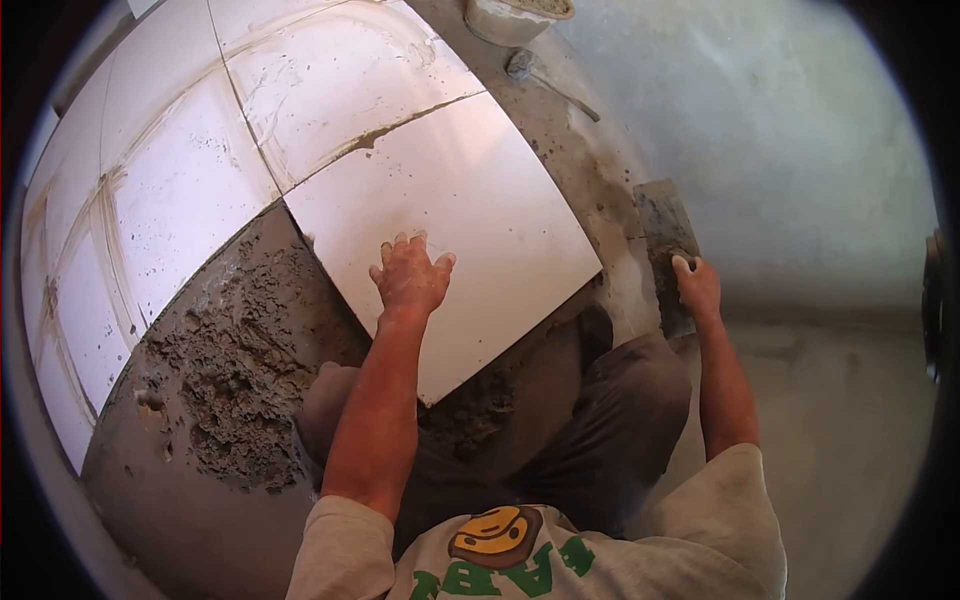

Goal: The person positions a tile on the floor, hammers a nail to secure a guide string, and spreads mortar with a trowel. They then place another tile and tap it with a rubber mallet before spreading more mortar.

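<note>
My left hand (pixel 410 275) lies flat with its fingers spread on a large white floor tile (pixel 470 200) set on wet mortar. My right hand (pixel 697 287) grips the handle of a mortar-smeared trowel (pixel 665 225), whose blade rests on the floor just right of the tile's right corner. Grey lumpy mortar (pixel 235 360) covers the floor to the left of the tile, beside my knees.
Several laid white tiles (pixel 180 170) with mortar smears fill the upper left. A bucket (pixel 515 15) stands at the top edge, with a small tool (pixel 520 65) below it. Bare concrete floor (pixel 800 150) spreads to the right.
</note>
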{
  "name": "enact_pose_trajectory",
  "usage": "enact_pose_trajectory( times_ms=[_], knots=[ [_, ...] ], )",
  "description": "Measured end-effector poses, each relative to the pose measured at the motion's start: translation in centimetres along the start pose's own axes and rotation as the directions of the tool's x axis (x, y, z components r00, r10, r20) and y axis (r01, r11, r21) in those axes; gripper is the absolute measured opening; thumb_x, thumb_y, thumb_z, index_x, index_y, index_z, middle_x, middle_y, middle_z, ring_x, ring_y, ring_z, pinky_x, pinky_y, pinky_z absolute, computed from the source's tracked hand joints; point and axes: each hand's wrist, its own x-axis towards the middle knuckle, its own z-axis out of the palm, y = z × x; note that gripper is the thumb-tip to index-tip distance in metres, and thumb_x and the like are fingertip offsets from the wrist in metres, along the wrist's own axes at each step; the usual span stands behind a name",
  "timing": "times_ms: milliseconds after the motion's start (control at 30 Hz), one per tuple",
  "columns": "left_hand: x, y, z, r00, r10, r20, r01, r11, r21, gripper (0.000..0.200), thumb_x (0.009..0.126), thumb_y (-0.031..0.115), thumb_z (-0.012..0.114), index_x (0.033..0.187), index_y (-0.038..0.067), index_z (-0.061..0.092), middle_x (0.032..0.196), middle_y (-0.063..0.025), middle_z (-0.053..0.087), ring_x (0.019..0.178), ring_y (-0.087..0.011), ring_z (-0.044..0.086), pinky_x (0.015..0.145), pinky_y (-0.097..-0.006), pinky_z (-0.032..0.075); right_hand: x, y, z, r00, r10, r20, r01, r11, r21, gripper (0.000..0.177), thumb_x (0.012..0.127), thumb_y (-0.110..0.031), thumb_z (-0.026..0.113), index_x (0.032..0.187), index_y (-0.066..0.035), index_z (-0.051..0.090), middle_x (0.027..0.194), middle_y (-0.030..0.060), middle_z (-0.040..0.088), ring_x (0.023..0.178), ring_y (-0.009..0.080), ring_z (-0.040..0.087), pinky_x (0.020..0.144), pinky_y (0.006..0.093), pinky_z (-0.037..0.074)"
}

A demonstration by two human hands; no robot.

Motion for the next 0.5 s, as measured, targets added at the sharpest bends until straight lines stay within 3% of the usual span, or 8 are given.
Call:
enact_pose_trajectory(
  times_ms=[67, 133, 167, 233, 300, 367, 433, 500],
  knots=[
    [1.0, 1.0, 2.4, 0.997, -0.031, -0.067, 0.038, 0.992, 0.119, 0.068, 0.081, 0.043, 0.063, 0.137, 0.009, 0.041, 0.145, -0.0181, 0.032, 0.135, -0.0371, 0.025, 0.105, -0.0609, 0.022, 1.0, 5.5, 3.1, 0.997, 0.068, -0.027, -0.068, 0.998, 0.01, 0.048, 0.084, -0.046, 0.057, 0.083, 0.003, 0.058, 0.057, 0.0117, 0.058, 0.047, 0.0244, 0.06, 0.052, 0.0381, 0.048],
    [1.5, 2.6, 5.0, 0.995, -0.074, -0.06, 0.084, 0.975, 0.205, 0.074, 0.08, 0.044, 0.065, 0.139, 0.009, 0.037, 0.146, -0.0194, 0.028, 0.135, -0.0399, 0.022, 0.104, -0.0634, 0.021, 2.2, 9.3, 5.3, 0.966, 0.258, 0.001, -0.258, 0.966, 0.0, 0.054, 0.084, -0.049, 0.055, 0.092, 0.004, 0.061, 0.071, 0.0178, 0.064, 0.065, 0.0311, 0.066, 0.063, 0.042, 0.05],
    [1.5, 3.2, 6.5, 0.992, -0.119, -0.049, 0.128, 0.955, 0.268, 0.081, 0.078, 0.046, 0.067, 0.141, 0.01, 0.033, 0.148, -0.0207, 0.023, 0.136, -0.0428, 0.02, 0.103, -0.066, 0.019, 2.8, 11.1, 6.2, 0.964, 0.266, 0.022, -0.266, 0.964, 0.011, 0.054, 0.084, -0.049, 0.055, 0.092, 0.004, 0.061, 0.071, 0.0178, 0.064, 0.065, 0.0311, 0.066, 0.063, 0.042, 0.05],
    [2.0, 4.0, 10.2, 0.983, -0.183, -0.005, 0.178, 0.947, 0.267, 0.09, 0.075, 0.048, 0.07, 0.144, 0.01, 0.026, 0.149, -0.022, 0.015, 0.136, -0.0449, 0.014, 0.102, -0.0683, 0.018, 4.3, 13.7, 8.0, 0.945, 0.321, 0.057, -0.316, 0.945, -0.08, 0.061, 0.082, -0.053, 0.055, 0.108, 0.002, 0.061, 0.103, 0.0252, 0.063, 0.101, 0.0409, 0.059, 0.085, 0.0468, 0.046],
    [2.1, 4.6, 13.6, 0.968, -0.25, 0.04, 0.231, 0.937, 0.26, 0.1, 0.071, 0.05, 0.072, 0.146, 0.011, 0.018, 0.151, -0.0233, 0.008, 0.137, -0.047, 0.009, 0.1, -0.0705, 0.017, 5.3, 15.9, 9.6, 0.925, 0.35, 0.146, -0.341, 0.936, -0.084, 0.063, 0.082, -0.052, 0.056, 0.114, 0.002, 0.058, 0.111, 0.0263, 0.059, 0.107, 0.0396, 0.056, 0.089, 0.0453, 0.044],
    [2.6, 5.6, 16.4, 0.95, -0.302, -0.084, 0.313, 0.9, 0.303, 0.119, 0.066, 0.053, 0.076, 0.147, 0.009, 0.002, 0.149, -0.0277, -0.007, 0.134, -0.0539, 0.0, 0.097, -0.0739, 0.018, 6.5, 18.8, 12.1, 0.903, 0.368, 0.222, -0.354, 0.93, -0.102, 0.065, 0.083, -0.051, 0.057, 0.121, 0.002, 0.055, 0.118, 0.0274, 0.056, 0.113, 0.0384, 0.053, 0.094, 0.0437, 0.042],
    [4.2, 6.8, 17.0, 0.915, -0.396, -0.08, 0.403, 0.876, 0.265, 0.125, 0.061, 0.05, 0.08, 0.147, 0.012, -0.003, 0.148, -0.0276, -0.012, 0.134, -0.0535, -0.004, 0.096, -0.0741, 0.019, 7.7, 22.7, 15.9, 0.885, 0.362, 0.293, -0.315, 0.929, -0.196, 0.068, 0.084, -0.05, 0.056, 0.127, 0.002, 0.049, 0.124, 0.0262, 0.053, 0.115, 0.0377, 0.052, 0.095, 0.044, 0.042],
    [5.8, 8.0, 16.4, 0.868, -0.485, -0.103, 0.496, 0.841, 0.216, 0.133, 0.057, 0.048, 0.083, 0.147, 0.015, -0.008, 0.148, -0.0275, -0.017, 0.135, -0.053, -0.007, 0.096, -0.0742, 0.02, 8.8, 27.3, 19.5, 0.883, 0.315, 0.348, -0.236, 0.939, -0.251, 0.061, 0.085, -0.046, 0.056, 0.122, 0.003, 0.052, 0.122, 0.0262, 0.054, 0.113, 0.0383, 0.053, 0.093, 0.0443, 0.043]
  ],
)
